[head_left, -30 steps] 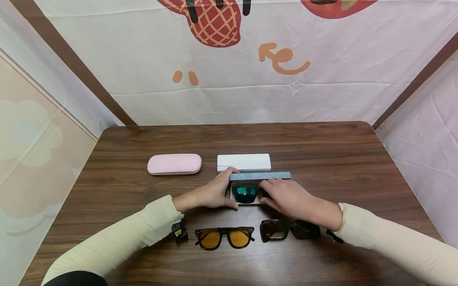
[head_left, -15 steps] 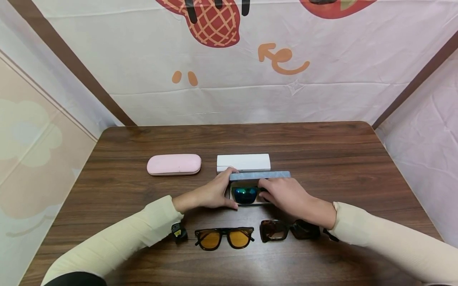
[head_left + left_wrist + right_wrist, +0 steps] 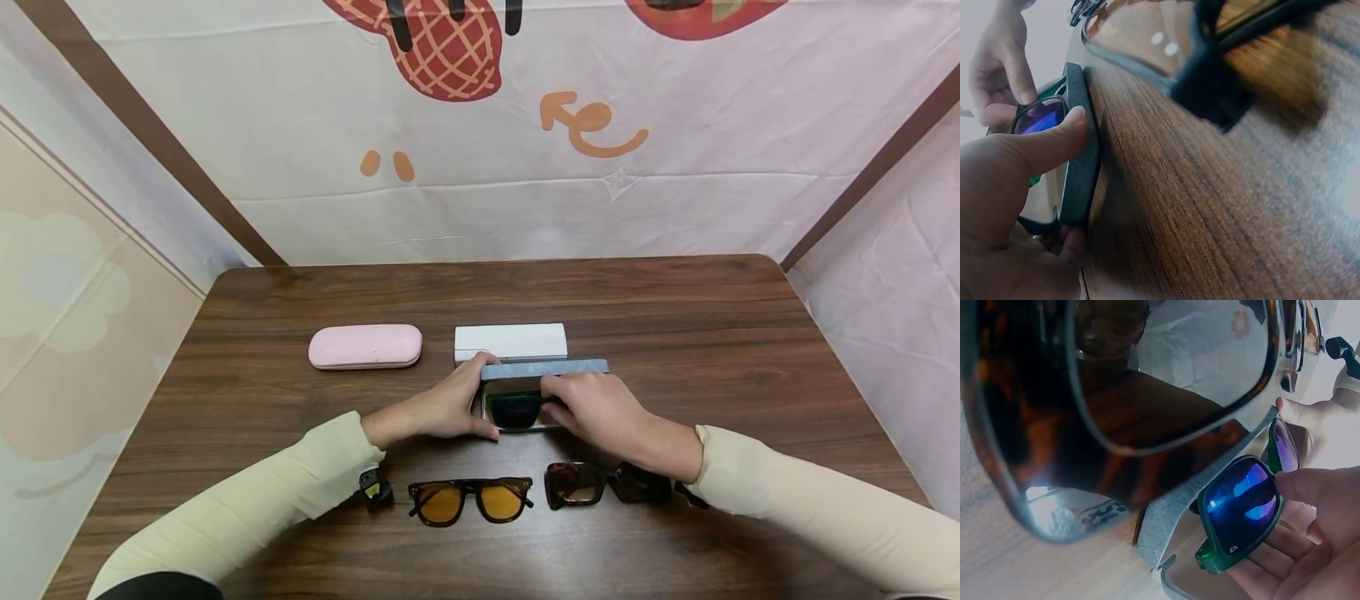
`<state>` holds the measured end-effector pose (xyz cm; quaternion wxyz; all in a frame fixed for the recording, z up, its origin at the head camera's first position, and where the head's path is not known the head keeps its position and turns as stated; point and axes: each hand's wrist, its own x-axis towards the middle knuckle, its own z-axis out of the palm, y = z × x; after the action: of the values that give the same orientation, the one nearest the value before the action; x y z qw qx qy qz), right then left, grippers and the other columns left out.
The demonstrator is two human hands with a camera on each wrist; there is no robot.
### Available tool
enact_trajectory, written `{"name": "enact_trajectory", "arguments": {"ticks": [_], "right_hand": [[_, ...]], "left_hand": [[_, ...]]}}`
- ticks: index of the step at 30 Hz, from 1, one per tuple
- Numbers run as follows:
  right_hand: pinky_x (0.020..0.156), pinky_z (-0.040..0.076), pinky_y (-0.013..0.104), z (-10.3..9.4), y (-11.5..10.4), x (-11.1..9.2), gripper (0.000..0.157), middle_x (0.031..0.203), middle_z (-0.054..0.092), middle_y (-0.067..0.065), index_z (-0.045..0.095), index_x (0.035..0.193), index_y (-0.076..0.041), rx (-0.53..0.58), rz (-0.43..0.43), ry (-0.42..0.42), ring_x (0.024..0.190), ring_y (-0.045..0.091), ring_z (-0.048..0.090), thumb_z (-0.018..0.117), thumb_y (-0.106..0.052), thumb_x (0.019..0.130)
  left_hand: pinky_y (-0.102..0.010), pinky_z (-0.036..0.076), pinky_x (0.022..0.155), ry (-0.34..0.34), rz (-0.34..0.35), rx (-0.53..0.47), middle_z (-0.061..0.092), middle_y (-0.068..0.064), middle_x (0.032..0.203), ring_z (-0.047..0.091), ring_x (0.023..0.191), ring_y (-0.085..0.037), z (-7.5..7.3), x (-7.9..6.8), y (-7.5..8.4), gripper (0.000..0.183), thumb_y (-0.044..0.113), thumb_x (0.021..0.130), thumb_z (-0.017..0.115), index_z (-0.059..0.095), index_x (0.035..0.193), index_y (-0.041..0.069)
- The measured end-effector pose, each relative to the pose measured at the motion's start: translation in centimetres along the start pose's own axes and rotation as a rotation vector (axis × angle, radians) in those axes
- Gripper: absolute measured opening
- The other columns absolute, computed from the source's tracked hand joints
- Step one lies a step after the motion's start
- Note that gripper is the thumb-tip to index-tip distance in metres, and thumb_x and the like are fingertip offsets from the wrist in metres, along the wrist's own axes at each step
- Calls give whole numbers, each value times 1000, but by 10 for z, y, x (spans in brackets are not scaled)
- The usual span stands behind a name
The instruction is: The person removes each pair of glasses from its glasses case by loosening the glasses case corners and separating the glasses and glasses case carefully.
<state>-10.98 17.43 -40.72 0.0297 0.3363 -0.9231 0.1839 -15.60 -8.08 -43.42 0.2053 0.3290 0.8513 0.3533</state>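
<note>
An opened glasses case with a blue-grey lid edge (image 3: 545, 368) lies mid-table in the head view. My left hand (image 3: 450, 404) grips its left end, thumb at the front wall and fingers behind. Green-framed sunglasses with mirrored lenses (image 3: 513, 410) sit at the case's mouth. My right hand (image 3: 607, 412) pinches them near the bridge and covers their right half in the head view. In the right wrist view, the thumb lies against the front of the sunglasses (image 3: 1241, 506), with fingers behind. From the left wrist, the near lens (image 3: 1041, 115) shows tilted inside the case wall (image 3: 1079, 150).
Behind the case lie a white glasses case (image 3: 510, 340) and, further left, a pink glasses case (image 3: 365, 346). Yellow-tinted glasses (image 3: 471, 500) and tortoiseshell sunglasses (image 3: 573, 485) lie in front, the latter close below my right wrist. All rest on a brown wooden table (image 3: 262, 467).
My right hand has shifted slightly left and its fingers have drawn in on the sunglasses. Their visible lens has tilted, going from bright teal to dark. The left hand stays in place.
</note>
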Motion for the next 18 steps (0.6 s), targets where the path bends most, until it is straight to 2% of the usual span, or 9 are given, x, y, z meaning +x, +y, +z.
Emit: {"name": "enact_trajectory", "arguments": {"ticks": [18], "right_hand": [[47, 35, 23, -3, -2, -4, 26, 69, 54, -12, 55, 79, -20, -52, -54, 53, 56, 2, 46, 79, -16, 90]], "left_hand": [[-48, 39, 105, -4, 9, -6, 48, -13, 131, 44, 124, -30, 1, -1, -1, 86, 20, 78, 91, 33, 141, 6]]}}
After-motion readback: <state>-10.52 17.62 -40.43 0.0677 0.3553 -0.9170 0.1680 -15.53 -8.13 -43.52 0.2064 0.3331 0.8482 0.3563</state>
